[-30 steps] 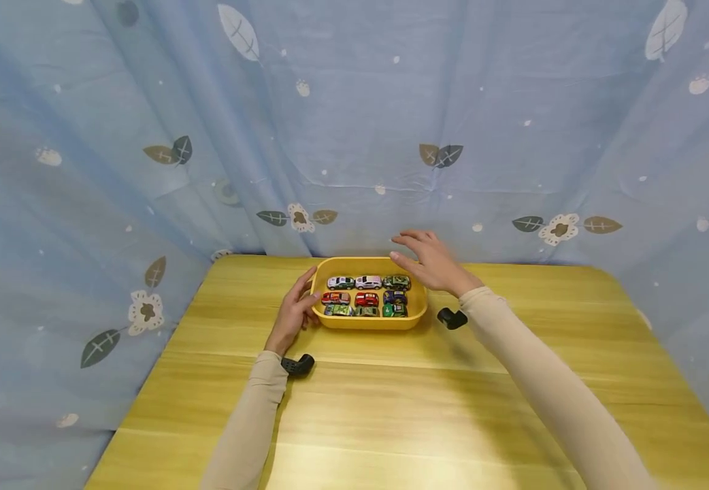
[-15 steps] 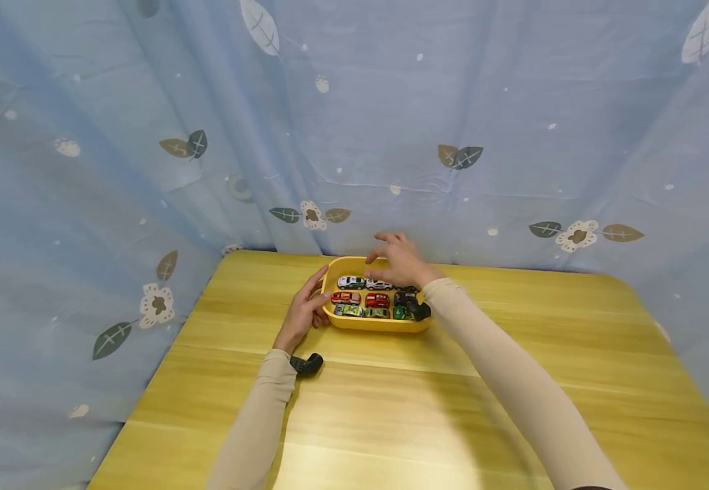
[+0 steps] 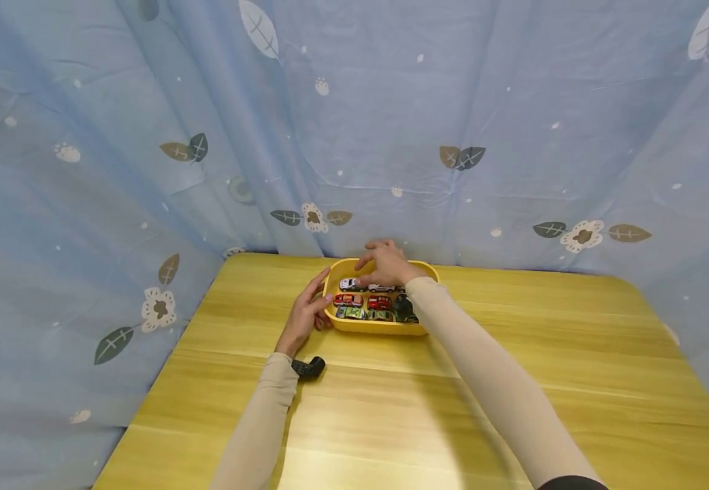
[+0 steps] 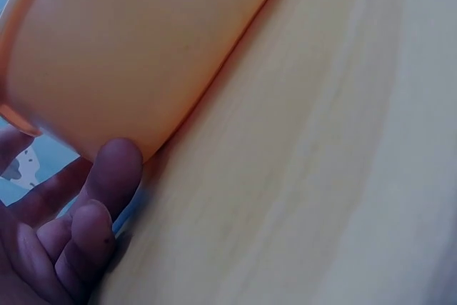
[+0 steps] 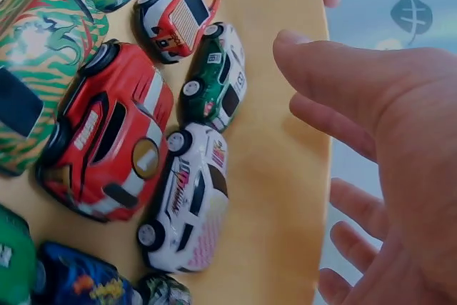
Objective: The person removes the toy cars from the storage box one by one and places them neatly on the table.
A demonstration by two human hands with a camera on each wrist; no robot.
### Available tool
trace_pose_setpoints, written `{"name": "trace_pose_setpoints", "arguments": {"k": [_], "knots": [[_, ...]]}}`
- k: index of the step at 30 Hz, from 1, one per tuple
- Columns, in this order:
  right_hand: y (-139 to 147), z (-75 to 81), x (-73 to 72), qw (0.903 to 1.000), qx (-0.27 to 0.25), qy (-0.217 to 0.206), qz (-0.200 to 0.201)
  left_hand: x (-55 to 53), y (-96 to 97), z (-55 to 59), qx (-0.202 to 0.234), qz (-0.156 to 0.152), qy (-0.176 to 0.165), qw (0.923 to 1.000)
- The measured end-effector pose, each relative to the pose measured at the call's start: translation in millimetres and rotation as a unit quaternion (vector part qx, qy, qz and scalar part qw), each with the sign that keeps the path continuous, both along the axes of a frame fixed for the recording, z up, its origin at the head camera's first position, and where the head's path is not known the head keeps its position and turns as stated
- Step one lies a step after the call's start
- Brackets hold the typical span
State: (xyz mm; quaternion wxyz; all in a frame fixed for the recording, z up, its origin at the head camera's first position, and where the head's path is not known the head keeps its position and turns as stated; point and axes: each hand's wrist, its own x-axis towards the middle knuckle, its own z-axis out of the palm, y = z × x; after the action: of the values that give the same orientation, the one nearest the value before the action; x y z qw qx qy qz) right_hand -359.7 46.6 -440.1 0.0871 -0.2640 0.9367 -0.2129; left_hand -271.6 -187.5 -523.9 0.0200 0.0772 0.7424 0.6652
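Observation:
A yellow plastic bin (image 3: 382, 329) at the back of the table holds several toy cars in rows. My left hand (image 3: 301, 316) grips its left end, thumb over the rim and fingers against the outside wall. Over the bin's far side hovers my right hand (image 3: 386, 265), fingers spread and slightly bent, holding nothing. Close below it are a white-and-green toy car (image 5: 214, 80) and a white toy car (image 5: 191, 198). A red toy car (image 5: 111, 133) and a tiger-striped green one (image 5: 43, 55) lie nearer the front. My right wrist and its camera hide the cars at the bin's right end.
The wooden table (image 3: 354, 408) stretches in front of the bin and to both sides. Directly behind its far edge hangs a blue patterned curtain (image 3: 385, 116), which also runs along the left and right sides.
My right hand has moved left and lower over the bin, from its far right corner to above the back row of cars. My left hand keeps its hold on the left end.

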Motion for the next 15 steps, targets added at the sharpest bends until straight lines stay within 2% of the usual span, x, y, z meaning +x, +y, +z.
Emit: {"name": "trace_pose_setpoints", "arguments": {"k": [3,9,15], "knots": [[-3,-4.4,-2.9,1.0000,-0.004,-0.006,-0.004,-0.6,-0.1,-0.6,-0.001,-0.001,0.006,1.0000],[-7,-12.0,-6.3,0.9997,0.019,-0.011,-0.009,-1.6,-2.1,-1.7,-0.018,-0.006,0.012,0.9998],[-10,-14.0,-5.4,0.9990,0.041,-0.010,-0.016,-0.5,-2.1,-1.0,-0.010,-0.006,0.008,0.9999]]}}
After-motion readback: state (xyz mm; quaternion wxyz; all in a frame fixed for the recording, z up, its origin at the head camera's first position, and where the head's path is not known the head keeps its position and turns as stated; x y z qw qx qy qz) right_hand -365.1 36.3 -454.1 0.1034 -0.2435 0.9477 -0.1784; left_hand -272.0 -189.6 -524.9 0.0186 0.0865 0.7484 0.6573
